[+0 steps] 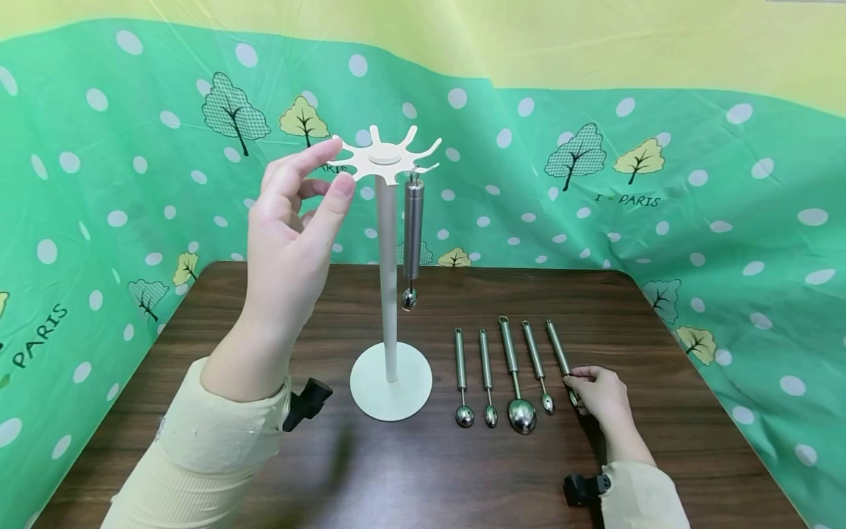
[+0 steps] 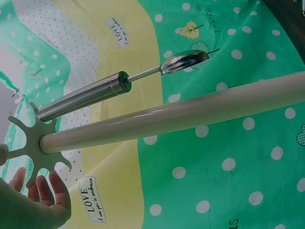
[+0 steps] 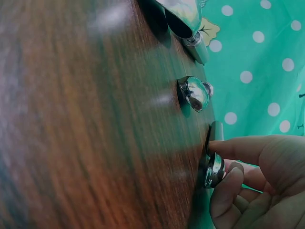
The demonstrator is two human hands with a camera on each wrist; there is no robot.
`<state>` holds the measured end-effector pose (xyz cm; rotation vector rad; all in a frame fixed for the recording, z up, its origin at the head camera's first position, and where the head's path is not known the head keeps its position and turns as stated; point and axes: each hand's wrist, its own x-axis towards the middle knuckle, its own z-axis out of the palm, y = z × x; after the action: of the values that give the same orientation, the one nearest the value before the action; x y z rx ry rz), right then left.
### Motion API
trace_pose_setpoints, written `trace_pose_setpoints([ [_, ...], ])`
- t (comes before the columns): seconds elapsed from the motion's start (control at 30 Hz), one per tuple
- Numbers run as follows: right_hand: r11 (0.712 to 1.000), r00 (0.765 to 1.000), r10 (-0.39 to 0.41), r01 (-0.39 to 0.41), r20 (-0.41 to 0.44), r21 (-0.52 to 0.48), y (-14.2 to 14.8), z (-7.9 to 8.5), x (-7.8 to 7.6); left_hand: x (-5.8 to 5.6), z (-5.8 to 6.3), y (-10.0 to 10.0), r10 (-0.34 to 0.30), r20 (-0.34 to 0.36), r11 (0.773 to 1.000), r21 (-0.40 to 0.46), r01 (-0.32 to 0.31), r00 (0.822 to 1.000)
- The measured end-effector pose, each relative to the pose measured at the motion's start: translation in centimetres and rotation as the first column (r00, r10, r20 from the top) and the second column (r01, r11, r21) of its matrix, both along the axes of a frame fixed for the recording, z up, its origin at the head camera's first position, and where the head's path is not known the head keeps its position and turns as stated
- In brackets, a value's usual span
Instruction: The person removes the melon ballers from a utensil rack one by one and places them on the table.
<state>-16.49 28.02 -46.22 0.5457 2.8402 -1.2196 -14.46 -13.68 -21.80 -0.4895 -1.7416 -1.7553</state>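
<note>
A white hook stand [image 1: 386, 279] rises from a round base, with hooks spreading out from its top. My left hand [image 1: 288, 213] holds the top's left side, thumb and index finger at the hooks; the left wrist view shows the hand [image 2: 40, 200] around them. From a hook on the right hangs a steel melon baller [image 1: 413, 228], bowl down. On the table at right, my right hand [image 1: 600, 397] pinches the rightmost melon baller [image 1: 558, 347] near its bowl. In the right wrist view, its bowl [image 3: 215, 171] shows between thumb and fingers.
Left of the right hand, several steel scoops lie in a row, handles pointing away, among them a large-bowled one [image 1: 521, 416] and a small-bowled one [image 1: 465, 416]. The dark wooden table [image 1: 423, 477] ends at a green dotted cloth [image 1: 502, 162] behind.
</note>
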Motion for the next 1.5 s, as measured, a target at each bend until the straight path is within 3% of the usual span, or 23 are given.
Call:
trace_pose_setpoints([
  [0.8, 0.999, 1.000, 0.017, -0.016, 0.003, -0.050, 0.3, -0.1, -0.1, 0.0, -0.1, -0.1, -0.001, 0.006, 1.000, 0.003, 0.001, 1.000],
  [1.2, 0.999, 0.998, 0.050, -0.050, -0.036, -0.007, -0.4, 2.5, 0.4, 0.0, 0.0, -0.1, -0.003, -0.007, 1.000, 0.004, 0.003, 1.000],
  [1.5, 0.988, 0.985, 0.131, -0.138, -0.114, -0.062, -2.8, 5.6, 0.4, 0.1, 0.1, -0.1, -0.003, -0.012, 1.000, -0.008, 0.003, 1.000],
])
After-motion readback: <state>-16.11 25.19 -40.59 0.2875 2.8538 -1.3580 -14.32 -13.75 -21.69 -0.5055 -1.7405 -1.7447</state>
